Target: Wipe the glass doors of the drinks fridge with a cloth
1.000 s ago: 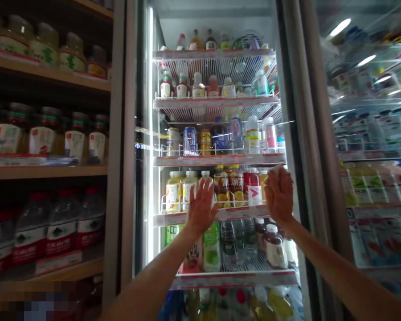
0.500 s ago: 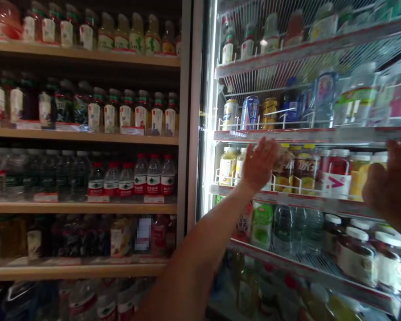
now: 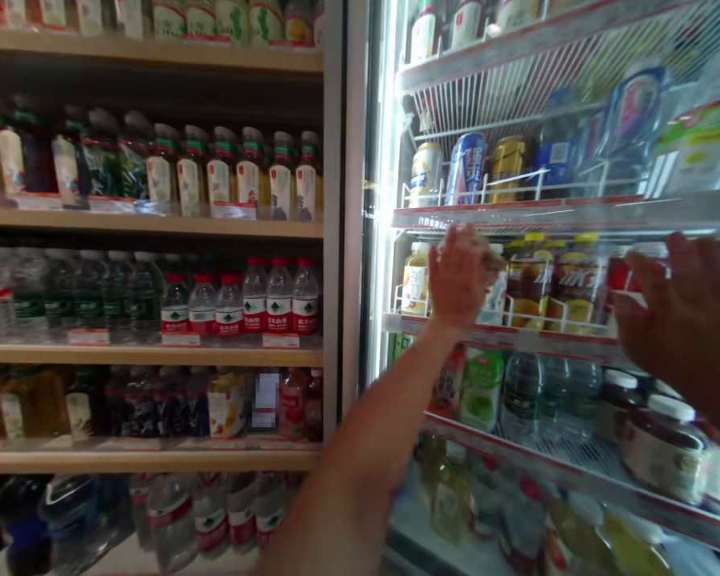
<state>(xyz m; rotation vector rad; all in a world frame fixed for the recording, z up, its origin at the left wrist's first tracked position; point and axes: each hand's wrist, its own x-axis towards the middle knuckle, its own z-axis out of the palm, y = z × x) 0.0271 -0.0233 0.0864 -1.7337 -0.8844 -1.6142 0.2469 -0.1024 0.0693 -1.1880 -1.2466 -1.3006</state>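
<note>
My left hand (image 3: pixel 458 276) reaches into the middle of the view with its fingers stretched up and palm facing the lit drinks cooler. It covers part of the row beside a yellow tea bottle (image 3: pixel 416 278). A tan blurred patch (image 3: pixel 486 258) shows past its fingers; whether this is a reflection or something under the hand, I cannot tell. At the right edge, my right hand (image 3: pixel 681 320) is raised with fingers spread and nothing visible in it. It hides part of the same row, near dark brown bottles with yellow caps (image 3: pixel 528 280). Contact with any surface is unclear.
Wooden shelves (image 3: pixel 156 354) on the left hold rows of water and juice bottles. A grey upright post (image 3: pixel 339 200) divides them from the cooler. Wire-fronted cooler shelves (image 3: pixel 516 212) carry cans and bottles. Below the hands stand a green bottle (image 3: pixel 482 388) and white-capped jars (image 3: pixel 666 448).
The view has tilted down, so the shelves sit higher in the picture. My right hand has come further into view, leftward. My left hand is slightly left against the cooler row.
</note>
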